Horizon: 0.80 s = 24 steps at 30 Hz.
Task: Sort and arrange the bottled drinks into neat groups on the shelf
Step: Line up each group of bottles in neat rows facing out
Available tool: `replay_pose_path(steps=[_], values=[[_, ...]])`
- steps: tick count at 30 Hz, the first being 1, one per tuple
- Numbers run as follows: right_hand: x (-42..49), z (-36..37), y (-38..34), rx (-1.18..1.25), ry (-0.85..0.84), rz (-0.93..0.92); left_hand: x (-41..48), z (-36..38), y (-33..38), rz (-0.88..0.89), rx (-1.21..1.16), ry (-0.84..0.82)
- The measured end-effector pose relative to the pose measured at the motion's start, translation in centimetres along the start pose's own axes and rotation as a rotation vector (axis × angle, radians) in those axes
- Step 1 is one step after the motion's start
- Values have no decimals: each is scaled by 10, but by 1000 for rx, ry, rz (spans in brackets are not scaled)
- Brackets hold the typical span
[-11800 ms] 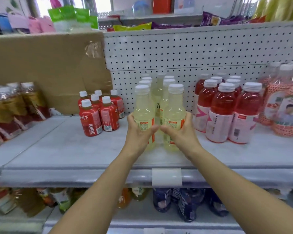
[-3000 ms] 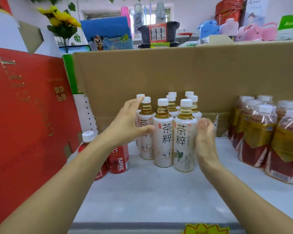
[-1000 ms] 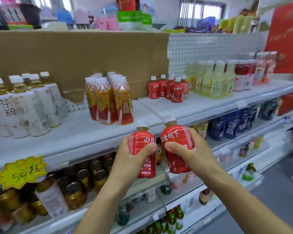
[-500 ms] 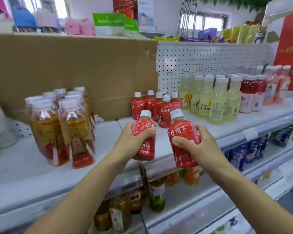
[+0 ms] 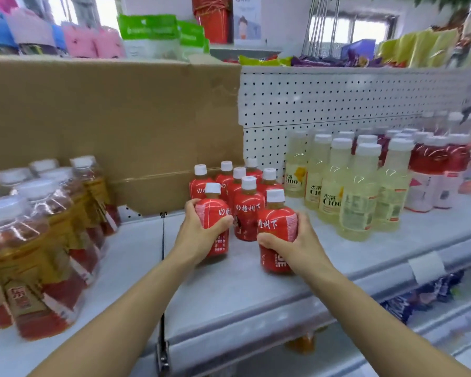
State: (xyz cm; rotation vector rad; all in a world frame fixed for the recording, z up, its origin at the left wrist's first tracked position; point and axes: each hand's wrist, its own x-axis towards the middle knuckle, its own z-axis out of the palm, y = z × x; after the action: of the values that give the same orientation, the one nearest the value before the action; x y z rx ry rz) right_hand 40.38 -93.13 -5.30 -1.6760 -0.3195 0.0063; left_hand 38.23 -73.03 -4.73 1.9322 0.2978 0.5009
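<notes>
Your left hand is wrapped round the left bottle, fingers curled behind it and thumb across the front. Your right hand grips the right bottle the same way, thumb hooked low across the label. Both bottles are short and squat, with white screw caps, a band of amber drink showing at the neck, and a bright red sleeve carrying white characters. Small print runs below your left thumb, and large pale letters sit under your right. Both are upright, low over the grey shelf; whether their bases touch it, I cannot tell. Between your hands and just beyond your knuckles stands the red group of matching bottles, packed close. Out past your right hand are pale yellow bottles. Well off your left hand are amber bottles, in front of brown cardboard.
</notes>
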Motion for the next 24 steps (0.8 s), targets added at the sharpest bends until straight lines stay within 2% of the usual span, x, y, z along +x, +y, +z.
replay_pose_path(steps=[6, 12, 15, 20, 24], values=[[35, -9, 17, 3, -95, -6, 11, 16, -2, 13, 14, 63], [58, -9, 26, -71, -141, -22, 21, 22, 0, -12, -9, 77], [58, -12, 24, -152, -183, 15, 19, 22, 0, -21, 61, 75], [38, -20, 15, -436, -206, 19, -6, 19, -3, -56, 227, 34], [-10, -23, 4, -853, -255, -34, -55, 7, 6, -5, 491, -119]])
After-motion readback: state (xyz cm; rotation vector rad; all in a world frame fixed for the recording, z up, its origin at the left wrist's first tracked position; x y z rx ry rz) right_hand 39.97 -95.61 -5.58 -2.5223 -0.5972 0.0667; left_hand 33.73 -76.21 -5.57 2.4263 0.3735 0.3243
